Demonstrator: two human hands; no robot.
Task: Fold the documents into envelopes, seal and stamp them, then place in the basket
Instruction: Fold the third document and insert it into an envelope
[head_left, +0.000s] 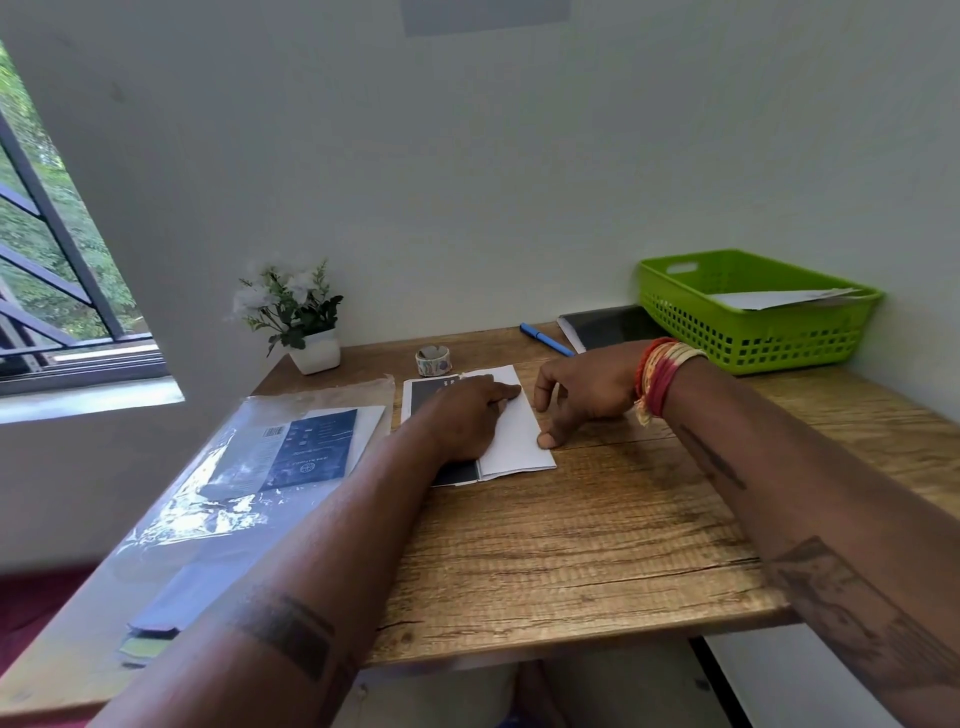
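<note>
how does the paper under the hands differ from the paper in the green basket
The folded white document lies flat on the wooden table, pressed by the left hand and right hand; the white paper in the green plastic basket leans on the rim, untouched. The document shows a dark printed side; the basket paper looks plain. Both are white.

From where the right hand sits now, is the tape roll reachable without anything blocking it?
Probably yes. The right hand rests on the folded paper, thumb pressing its edge, and the tape roll stands just beyond the paper on bare table. Only the left hand lies nearby, lower down.
</note>
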